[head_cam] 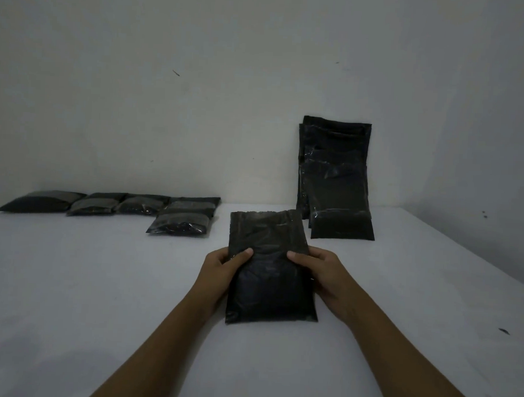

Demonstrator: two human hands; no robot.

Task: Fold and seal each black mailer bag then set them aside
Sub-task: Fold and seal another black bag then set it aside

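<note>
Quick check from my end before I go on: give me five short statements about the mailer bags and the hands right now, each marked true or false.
1. Both hands hold one black mailer bag. True: the left hand and right hand grip its sides, thumbs on top.
2. That bag's top flap is already folded down. False: it stands unfolded, pointing away from the person.
3. Folded bags lie in a group at the far left of the table. True.
4. The stack of unfolded bags lies flat mid-table. False: it leans against the wall at the far right.
5. The held bag touches the stack. False: they are apart.
</note>
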